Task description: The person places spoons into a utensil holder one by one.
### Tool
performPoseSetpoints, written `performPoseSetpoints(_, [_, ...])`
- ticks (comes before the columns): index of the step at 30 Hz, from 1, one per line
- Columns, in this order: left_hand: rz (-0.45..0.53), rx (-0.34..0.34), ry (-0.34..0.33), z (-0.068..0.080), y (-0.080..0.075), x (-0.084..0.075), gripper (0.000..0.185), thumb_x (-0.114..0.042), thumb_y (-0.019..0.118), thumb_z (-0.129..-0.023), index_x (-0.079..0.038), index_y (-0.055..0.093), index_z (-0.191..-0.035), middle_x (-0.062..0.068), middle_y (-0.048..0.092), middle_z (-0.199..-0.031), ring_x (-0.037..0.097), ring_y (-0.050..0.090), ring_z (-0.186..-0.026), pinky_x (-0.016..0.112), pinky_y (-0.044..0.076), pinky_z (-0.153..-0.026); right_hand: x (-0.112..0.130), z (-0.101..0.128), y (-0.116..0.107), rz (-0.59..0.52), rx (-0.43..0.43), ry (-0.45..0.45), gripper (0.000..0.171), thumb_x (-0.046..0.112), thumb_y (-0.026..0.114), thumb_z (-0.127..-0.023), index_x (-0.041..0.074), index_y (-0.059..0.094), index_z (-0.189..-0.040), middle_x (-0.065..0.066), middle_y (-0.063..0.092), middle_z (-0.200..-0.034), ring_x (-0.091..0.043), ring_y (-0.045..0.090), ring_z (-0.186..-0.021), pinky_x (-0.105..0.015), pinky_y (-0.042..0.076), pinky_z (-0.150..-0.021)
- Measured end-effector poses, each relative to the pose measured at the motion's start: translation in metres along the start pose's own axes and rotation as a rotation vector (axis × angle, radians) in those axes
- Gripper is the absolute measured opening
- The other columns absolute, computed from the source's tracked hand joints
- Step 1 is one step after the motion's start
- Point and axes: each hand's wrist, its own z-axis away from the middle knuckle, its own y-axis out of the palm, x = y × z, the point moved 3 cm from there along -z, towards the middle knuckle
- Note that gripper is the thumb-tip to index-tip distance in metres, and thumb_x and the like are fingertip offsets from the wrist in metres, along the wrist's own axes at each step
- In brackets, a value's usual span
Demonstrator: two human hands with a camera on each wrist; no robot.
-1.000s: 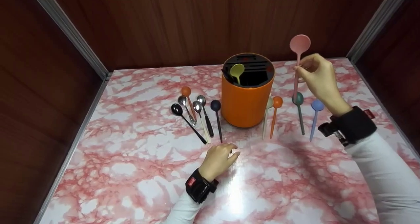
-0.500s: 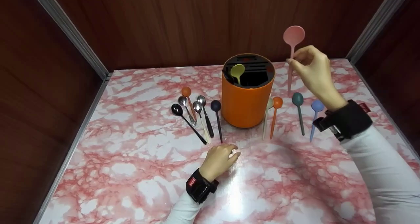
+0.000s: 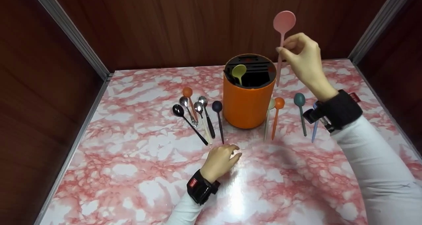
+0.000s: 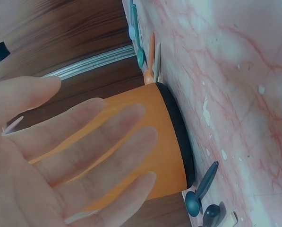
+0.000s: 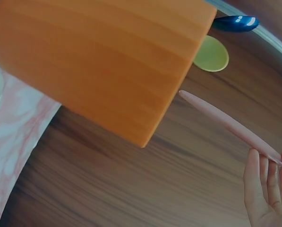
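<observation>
My right hand [image 3: 305, 58] pinches a pink spoon [image 3: 284, 22] by its handle, bowl upward, just right of the orange utensil holder [image 3: 249, 106]. In the right wrist view the tip of the pink handle [image 5: 230, 124] points at the holder's upper edge. A yellow-green spoon [image 3: 239, 71] and a dark spoon [image 5: 236, 22] stick out of the holder's black slotted top. My left hand [image 3: 219, 162] lies low over the table in front of the holder, holding nothing; its fingers are relaxed in the left wrist view.
Left of the holder lie a black spoon [image 3: 178, 110], a dark purple spoon [image 3: 217, 107], an orange spoon [image 3: 187, 92] and several metal-bowled spoons [image 3: 198, 107]. To its right lie orange [image 3: 279, 103], pale green [image 3: 271, 104], dark green [image 3: 299, 99] and blue [image 3: 315, 129] spoons. Wood panels [image 3: 171, 27] enclose the table.
My right hand has risen and moved left with the pink spoon, from above the dark green spoon to beside the holder. The left hand has stayed put.
</observation>
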Motion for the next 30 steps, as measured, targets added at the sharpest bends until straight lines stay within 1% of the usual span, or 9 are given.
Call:
performPoseSetpoints(6, [-0.010, -0.007, 0.004, 0.001, 0.000, 0.000, 0.021, -0.025, 0.057, -0.089, -0.009, 0.069, -0.098, 0.005, 0.072, -0.093, 0.018, 0.067, -0.085, 0.031, 0.053, -0.074, 0.009, -0.004, 0.010, -0.022, 0.021, -0.002, 0.009, 0.011, 0.066, -0.084, 0.008, 0.060, -0.090, 0.018, 0.054, -0.068, 0.005, 0.053, -0.062, -0.010, 0.041, -0.058])
performPoseSetpoints(10, [-0.005, -0.009, 0.004, 0.002, 0.000, 0.001, 0.021, -0.024, 0.057, -0.089, -0.009, 0.068, -0.098, 0.006, 0.072, -0.093, 0.019, 0.068, -0.085, 0.031, 0.053, -0.073, 0.014, -0.007, 0.019, -0.094, 0.051, 0.019, 0.010, 0.010, 0.066, -0.083, 0.008, 0.060, -0.091, 0.014, 0.057, -0.070, 0.002, 0.057, -0.062, -0.009, 0.048, -0.057])
performPoseSetpoints(13, [-0.003, -0.005, -0.001, 0.001, 0.000, 0.002, 0.022, -0.025, 0.057, -0.089, -0.009, 0.068, -0.098, 0.005, 0.072, -0.093, 0.019, 0.068, -0.086, 0.032, 0.053, -0.074, 0.018, -0.008, 0.025, -0.157, 0.071, 0.040, 0.011, 0.009, 0.066, -0.083, 0.008, 0.059, -0.091, 0.010, 0.059, -0.072, 0.000, 0.060, -0.062, -0.011, 0.051, -0.054])
performPoseSetpoints(14, [-0.003, -0.002, -0.002, 0.001, 0.000, 0.002, 0.022, -0.025, 0.056, -0.090, -0.009, 0.068, -0.099, 0.005, 0.072, -0.094, 0.019, 0.068, -0.086, 0.032, 0.053, -0.075, 0.019, -0.008, 0.027, -0.163, 0.075, 0.042, 0.011, 0.009, 0.066, -0.083, 0.008, 0.059, -0.091, 0.010, 0.059, -0.072, 0.000, 0.061, -0.063, -0.011, 0.051, -0.054])
performPoseSetpoints(19, [0.000, 0.014, -0.015, 0.001, 0.000, 0.002, 0.023, -0.025, 0.056, -0.090, -0.009, 0.068, -0.101, 0.004, 0.071, -0.095, 0.018, 0.067, -0.087, 0.033, 0.052, -0.077, 0.019, -0.008, 0.036, -0.153, 0.094, 0.023, 0.010, 0.008, 0.066, -0.083, 0.007, 0.060, -0.091, 0.011, 0.060, -0.072, -0.001, 0.060, -0.063, -0.012, 0.051, -0.055])
performPoseSetpoints(24, [0.001, 0.005, -0.011, 0.001, 0.000, 0.001, 0.022, -0.024, 0.056, -0.090, -0.009, 0.068, -0.100, 0.004, 0.071, -0.095, 0.018, 0.068, -0.086, 0.032, 0.052, -0.077, 0.014, -0.005, 0.044, -0.108, 0.118, 0.013, 0.011, 0.009, 0.065, -0.084, 0.005, 0.060, -0.093, 0.012, 0.059, -0.074, 0.000, 0.059, -0.065, -0.013, 0.053, -0.059])
performPoseSetpoints(27, [-0.004, -0.002, -0.001, 0.001, 0.000, 0.001, 0.022, -0.024, 0.056, -0.090, -0.009, 0.069, -0.099, 0.004, 0.072, -0.095, 0.018, 0.068, -0.086, 0.032, 0.052, -0.077, 0.011, -0.002, 0.049, -0.101, 0.132, 0.003, 0.013, 0.008, 0.064, -0.084, 0.002, 0.059, -0.094, 0.009, 0.059, -0.076, 0.001, 0.059, -0.065, -0.013, 0.053, -0.061])
performPoseSetpoints(30, [-0.007, -0.002, -0.001, 0.001, 0.000, 0.002, 0.022, -0.024, 0.056, -0.090, -0.009, 0.068, -0.099, 0.004, 0.072, -0.095, 0.018, 0.068, -0.086, 0.031, 0.052, -0.077, 0.010, -0.001, 0.053, -0.098, 0.134, -0.012, 0.014, 0.008, 0.064, -0.084, 0.000, 0.059, -0.095, 0.010, 0.059, -0.076, 0.001, 0.059, -0.065, -0.012, 0.053, -0.061])
